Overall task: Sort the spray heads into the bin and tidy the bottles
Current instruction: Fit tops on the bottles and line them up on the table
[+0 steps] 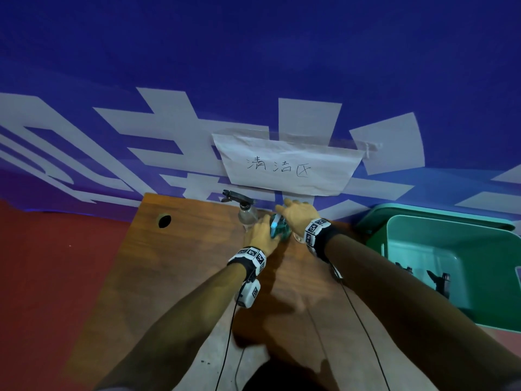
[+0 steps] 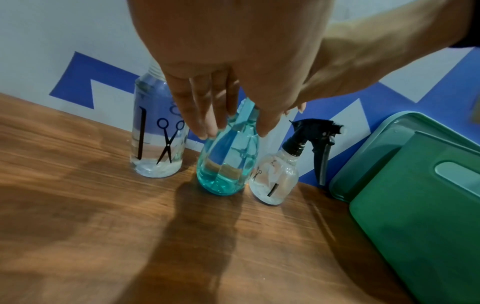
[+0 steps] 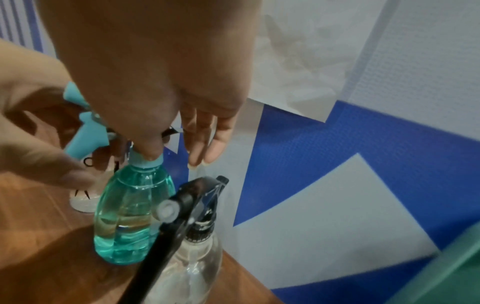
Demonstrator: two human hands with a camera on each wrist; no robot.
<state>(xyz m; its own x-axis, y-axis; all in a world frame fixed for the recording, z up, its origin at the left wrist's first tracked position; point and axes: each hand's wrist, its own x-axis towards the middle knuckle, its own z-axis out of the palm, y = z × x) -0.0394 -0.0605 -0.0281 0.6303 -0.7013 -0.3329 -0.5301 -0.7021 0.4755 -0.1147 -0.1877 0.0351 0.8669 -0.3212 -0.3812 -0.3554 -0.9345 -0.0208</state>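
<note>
The teal bottle (image 2: 226, 160) stands upright at the back of the wooden table (image 2: 103, 236), close to the blue and white wall (image 3: 337, 144), with liquid in its lower part. Its light blue spray head (image 3: 88, 131) is on the neck. The right hand (image 3: 145, 86) comes down from above, thumb and a finger pinching the collar of that spray head, the other fingers (image 3: 207, 139) loosely straight. The left hand (image 2: 233, 61) reaches the same bottle, fingertips touching its shoulder and thumb on the far side of the neck; whether it really grasps the bottle I cannot tell.

Just beside the teal bottle on one side stands a clear bottle (image 2: 158, 131) with scissors printed on it and an open neck. On the other side is a smaller clear bottle (image 2: 275, 179) with a black spray head (image 2: 314, 135). Past the table edge sits a green bin (image 1: 451, 249), with dark spray heads (image 1: 437, 280) lying inside.
</note>
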